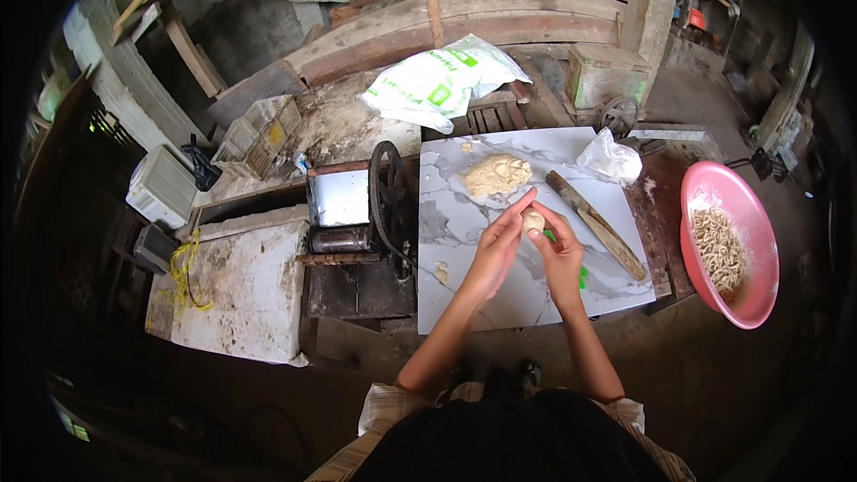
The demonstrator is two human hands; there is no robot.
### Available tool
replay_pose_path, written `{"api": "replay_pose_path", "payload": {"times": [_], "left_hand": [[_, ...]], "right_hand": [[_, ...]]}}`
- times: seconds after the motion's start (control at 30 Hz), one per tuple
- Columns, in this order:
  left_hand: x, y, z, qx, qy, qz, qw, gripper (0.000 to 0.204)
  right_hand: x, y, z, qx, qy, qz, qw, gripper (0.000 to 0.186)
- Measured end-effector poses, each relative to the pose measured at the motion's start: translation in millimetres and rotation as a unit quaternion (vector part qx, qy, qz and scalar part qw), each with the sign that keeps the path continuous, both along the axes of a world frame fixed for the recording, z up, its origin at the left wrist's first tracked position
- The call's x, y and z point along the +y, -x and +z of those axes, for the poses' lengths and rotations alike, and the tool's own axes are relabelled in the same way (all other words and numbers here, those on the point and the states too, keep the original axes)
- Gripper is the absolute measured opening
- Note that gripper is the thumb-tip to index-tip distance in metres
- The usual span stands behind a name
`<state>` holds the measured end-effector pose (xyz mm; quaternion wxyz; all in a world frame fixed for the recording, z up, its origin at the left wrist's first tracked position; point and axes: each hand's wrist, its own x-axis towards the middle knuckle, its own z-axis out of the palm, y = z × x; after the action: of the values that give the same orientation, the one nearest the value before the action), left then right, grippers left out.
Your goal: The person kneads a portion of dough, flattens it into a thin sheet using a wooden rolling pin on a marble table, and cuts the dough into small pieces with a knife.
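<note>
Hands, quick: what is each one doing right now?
Left hand: fingers extended, pressed against the small dough ball, sharing the hold.
Right hand: fingers curled around the same small dough ball, above the marble slab.

Two hands, the left hand (494, 250) and the right hand (561, 254), meet over one marbled surface (500, 295); one small dough ball (533, 220) sits between them; one large dough lump (495, 175) lies on the surface; one wooden rolling pin (596, 225); one clear plastic bag (610, 159); one pink basin (750, 214) holding one heap of noodles (719, 248); one hand-cranked roller machine (357, 214); one white-and-green sack (442, 80); two white crates (259, 132).
</note>
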<state>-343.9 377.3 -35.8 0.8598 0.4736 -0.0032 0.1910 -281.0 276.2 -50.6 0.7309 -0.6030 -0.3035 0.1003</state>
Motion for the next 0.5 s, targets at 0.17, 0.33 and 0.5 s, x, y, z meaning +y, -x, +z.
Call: {"api": "replay_pose_path", "payload": {"times": [0.17, 0.33, 0.5], "left_hand": [[-7, 1, -12, 0.014, -0.077, 0.102, 0.992, 0.038], [-6, -1, -22, 0.056, -0.058, 0.167, 0.983, 0.032], [11, -5, -68, 0.157, -0.081, 0.189, 0.966, 0.026]], "right_hand": [[1, 3, 1, 0.140, -0.085, 0.009, 0.986, 0.035], [1, 1, -14, 0.168, -0.076, 0.003, 0.983, 0.032], [8, -9, -52, 0.171, -0.029, 0.044, 0.984, 0.030]]}}
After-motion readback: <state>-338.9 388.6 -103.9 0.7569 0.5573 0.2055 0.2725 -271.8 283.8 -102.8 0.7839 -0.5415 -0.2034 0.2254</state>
